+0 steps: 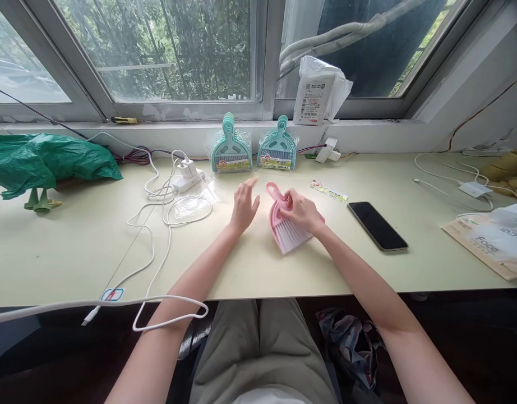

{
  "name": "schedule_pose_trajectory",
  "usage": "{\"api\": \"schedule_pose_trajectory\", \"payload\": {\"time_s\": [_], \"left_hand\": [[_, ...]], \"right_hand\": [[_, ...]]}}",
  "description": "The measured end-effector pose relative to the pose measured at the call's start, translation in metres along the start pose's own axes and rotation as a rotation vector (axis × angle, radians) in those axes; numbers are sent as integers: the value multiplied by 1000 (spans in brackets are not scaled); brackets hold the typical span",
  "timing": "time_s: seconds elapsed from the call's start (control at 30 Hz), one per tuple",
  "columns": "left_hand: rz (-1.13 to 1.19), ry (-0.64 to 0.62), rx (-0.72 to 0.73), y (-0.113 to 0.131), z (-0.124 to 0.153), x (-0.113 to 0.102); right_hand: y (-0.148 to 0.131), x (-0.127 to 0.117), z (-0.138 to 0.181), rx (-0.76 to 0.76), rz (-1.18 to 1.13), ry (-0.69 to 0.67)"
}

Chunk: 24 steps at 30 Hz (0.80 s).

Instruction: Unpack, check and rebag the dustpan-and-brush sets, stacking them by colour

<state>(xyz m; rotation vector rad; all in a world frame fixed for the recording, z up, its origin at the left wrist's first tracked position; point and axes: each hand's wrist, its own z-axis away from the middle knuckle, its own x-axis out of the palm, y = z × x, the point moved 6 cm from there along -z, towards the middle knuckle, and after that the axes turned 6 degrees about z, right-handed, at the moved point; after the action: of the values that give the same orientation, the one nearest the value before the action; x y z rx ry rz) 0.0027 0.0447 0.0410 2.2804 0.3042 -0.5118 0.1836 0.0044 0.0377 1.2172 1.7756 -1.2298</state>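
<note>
On the table in front of me is a small pink dustpan and brush set (279,216), its white bristles (292,235) pointing toward me. My right hand (299,212) grips the set from above, and its palm hides part of the pink body. The looped handle end sticks out beyond my fingers. To the left, my left hand (244,206) is apart from the set, empty, its thumb and fingers spread; the fingertips are slightly blurred. A printed label strip (329,191) lies beyond my right hand. Two wrapped turquoise dustpan and brush sets (232,148) (277,147) lean against the wall.
White cables (151,247) and a power strip (187,178) lie left, beside crumpled clear plastic (191,205). A phone (377,225) and a tissue pack (489,244) are right. A green bag (52,163) sits far left; a wrapped box (319,92) stands on the sill.
</note>
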Motion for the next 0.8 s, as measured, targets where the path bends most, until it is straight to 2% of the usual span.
{"api": "schedule_pose_trajectory", "payload": {"time_s": [0.03, 0.07, 0.13, 0.2, 0.27, 0.37, 0.4, 0.43, 0.5, 0.57, 0.67, 0.73, 0.8], "left_hand": [[139, 27, -130, -3, -1, 1], [285, -3, -262, -5, 0, 8], [539, -206, -439, -2, 6, 30], [698, -409, -479, 7, 13, 48], [777, -457, -532, 5, 18, 53], [853, -383, -712, -13, 22, 50], [873, -353, -745, -19, 21, 47], [890, -320, -760, -24, 19, 44], [908, -234, -792, -36, 16, 37], [907, -148, -826, -46, 14, 30], [946, -69, -810, -53, 10, 20], [976, -47, -798, -56, 8, 16], [976, -32, -813, -59, 7, 14]], "right_hand": [[-2, -2, 1, 25, -3, 51], [-3, -3, 2, 44, -12, 95], [-6, -5, 5, 63, -32, 149], [-7, -5, 6, 67, -43, 167], [-5, -4, 3, 27, -115, 112], [10, 0, -8, -99, -375, -84], [21, -2, -13, -101, -430, -94], [39, -6, -17, -56, -424, -43], [80, -15, -22, 108, -252, 133], [120, -18, -20, 290, 28, 209], [165, -8, -10, 514, 266, 96], [179, -1, -7, 530, 303, 27], [182, 1, -8, 493, 293, 20]]}}
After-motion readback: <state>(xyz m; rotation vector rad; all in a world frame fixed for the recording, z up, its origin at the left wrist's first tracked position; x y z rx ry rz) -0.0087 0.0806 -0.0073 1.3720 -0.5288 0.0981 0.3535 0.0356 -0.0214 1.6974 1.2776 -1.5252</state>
